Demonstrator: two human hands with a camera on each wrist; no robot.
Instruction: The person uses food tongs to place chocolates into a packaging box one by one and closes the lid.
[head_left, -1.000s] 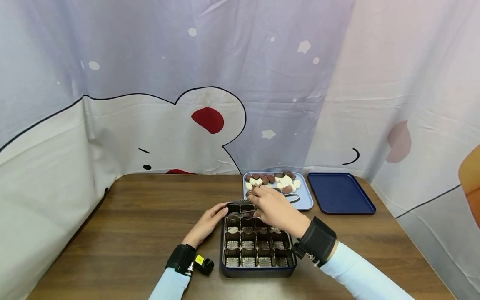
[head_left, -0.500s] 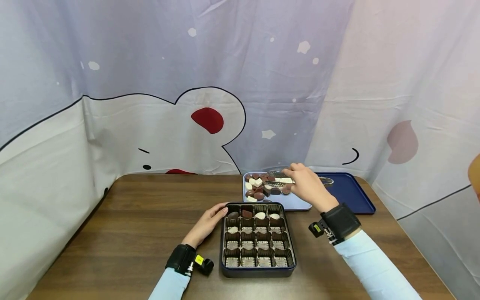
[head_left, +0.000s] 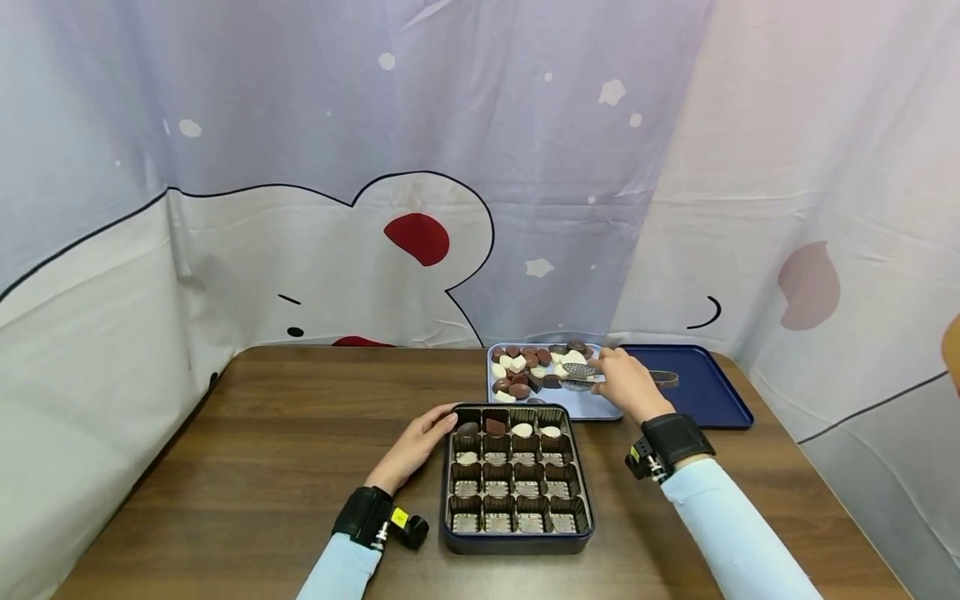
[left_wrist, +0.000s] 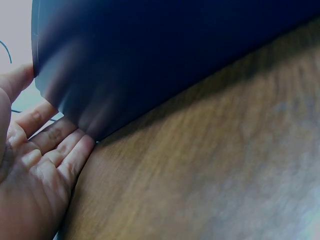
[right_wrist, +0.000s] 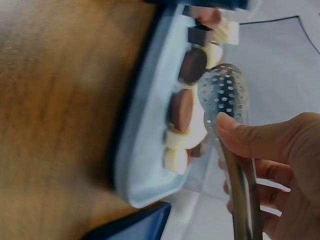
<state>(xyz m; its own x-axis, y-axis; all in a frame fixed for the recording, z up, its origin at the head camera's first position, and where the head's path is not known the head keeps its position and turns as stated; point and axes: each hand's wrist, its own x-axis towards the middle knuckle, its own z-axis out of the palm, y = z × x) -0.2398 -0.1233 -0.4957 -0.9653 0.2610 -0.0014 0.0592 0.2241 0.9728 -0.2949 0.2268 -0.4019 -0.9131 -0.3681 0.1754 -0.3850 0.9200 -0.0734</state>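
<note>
A dark blue box (head_left: 517, 543) with a black divided insert stands on the table. Its far row holds a dark oval chocolate (head_left: 468, 428), a brown square one (head_left: 495, 427) and two white ovals; a white piece (head_left: 467, 458) lies in the second row's left compartment. My left hand (head_left: 412, 446) touches the box's far left corner, its fingers extended along the outer wall in the left wrist view. With the right hand (head_left: 628, 383), I hold metal tongs (right_wrist: 241, 200) between thumb and fingers. Their perforated ends (head_left: 577, 372) are over the light blue tray (head_left: 596, 408), apparently with nothing between them.
Several brown, dark and white chocolates (head_left: 517, 389) lie on the light blue tray behind the box. A dark blue tray (head_left: 708, 408) is to its right, partly behind the tongs' handle. A patterned curtain (head_left: 300, 150) hangs beyond the table's back edge.
My right hand has moved from above the box, back and right to the light blue tray, carrying the tongs. The left hand stays at the box corner.
</note>
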